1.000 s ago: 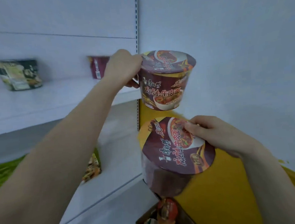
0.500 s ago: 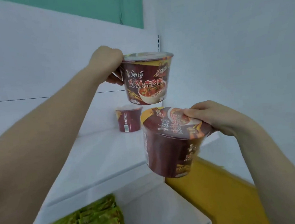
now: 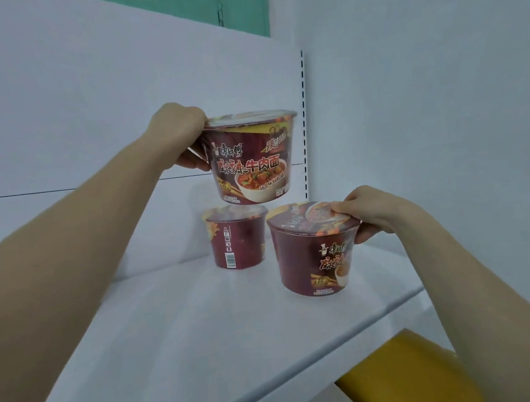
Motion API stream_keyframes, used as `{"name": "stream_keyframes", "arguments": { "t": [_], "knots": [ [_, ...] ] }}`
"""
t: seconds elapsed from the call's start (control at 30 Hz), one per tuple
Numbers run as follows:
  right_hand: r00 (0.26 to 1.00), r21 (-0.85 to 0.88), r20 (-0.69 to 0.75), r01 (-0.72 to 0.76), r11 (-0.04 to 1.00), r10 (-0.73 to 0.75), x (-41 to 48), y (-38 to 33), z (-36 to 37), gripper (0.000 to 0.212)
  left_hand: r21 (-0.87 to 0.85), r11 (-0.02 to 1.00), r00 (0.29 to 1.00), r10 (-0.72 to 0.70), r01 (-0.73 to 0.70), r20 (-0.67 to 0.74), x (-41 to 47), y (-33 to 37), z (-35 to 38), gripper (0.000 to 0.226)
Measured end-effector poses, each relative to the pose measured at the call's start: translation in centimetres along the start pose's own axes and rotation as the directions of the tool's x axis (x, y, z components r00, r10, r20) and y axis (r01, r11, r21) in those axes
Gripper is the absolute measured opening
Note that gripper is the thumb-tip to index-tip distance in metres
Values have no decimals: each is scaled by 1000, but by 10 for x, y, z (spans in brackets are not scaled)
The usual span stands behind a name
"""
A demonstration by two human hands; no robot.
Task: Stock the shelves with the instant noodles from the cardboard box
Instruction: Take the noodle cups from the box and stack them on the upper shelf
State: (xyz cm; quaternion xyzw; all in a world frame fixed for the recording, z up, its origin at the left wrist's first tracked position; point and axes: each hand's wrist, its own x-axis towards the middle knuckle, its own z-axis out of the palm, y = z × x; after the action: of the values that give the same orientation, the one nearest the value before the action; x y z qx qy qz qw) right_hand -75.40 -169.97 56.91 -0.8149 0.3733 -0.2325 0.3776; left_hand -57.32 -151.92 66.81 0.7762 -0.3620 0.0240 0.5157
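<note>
My left hand (image 3: 181, 134) grips a dark red instant noodle bowl (image 3: 250, 160) by its rim and holds it in the air just above another bowl (image 3: 237, 241) that stands at the back of the white shelf (image 3: 173, 337). My right hand (image 3: 373, 212) grips a second noodle bowl (image 3: 313, 254) at its lid edge. That bowl is upright, low over the shelf to the right of the standing one; whether its base touches the shelf I cannot tell. The cardboard box is out of view.
A white back panel (image 3: 88, 104) and a white side wall (image 3: 425, 106) close in the shelf, with a slotted upright (image 3: 306, 117) in the corner. A yellow surface (image 3: 410, 371) shows below the shelf's front edge at the right.
Both bowls have moved up and in over the shelf. The right-hand bowl came down from its tilted hold to upright beside the standing bowl; the left-hand bowl now hangs right above that bowl.
</note>
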Motion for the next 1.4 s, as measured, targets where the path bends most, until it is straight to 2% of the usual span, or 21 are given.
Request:
{"name": "stream_keyframes", "arguments": {
  "t": [0.3,0.63,1.13,1.4],
  "knots": [
    [998,13,44,-54,998,54,116,25,9,27,41,997,997,-62,64,-42,62,-16,41,24],
    [996,43,54,-78,996,76,193,26,31,27,87,992,996,-87,90,-34,98,-25,81,25],
    [997,47,52,-64,997,61,224,30,41,24,116,979,986,-168,168,-7,117,-50,110,25],
    [998,79,29,-66,995,64,225,30,46,17,193,963,982,-190,186,-3,123,-48,114,31]
  ]
}}
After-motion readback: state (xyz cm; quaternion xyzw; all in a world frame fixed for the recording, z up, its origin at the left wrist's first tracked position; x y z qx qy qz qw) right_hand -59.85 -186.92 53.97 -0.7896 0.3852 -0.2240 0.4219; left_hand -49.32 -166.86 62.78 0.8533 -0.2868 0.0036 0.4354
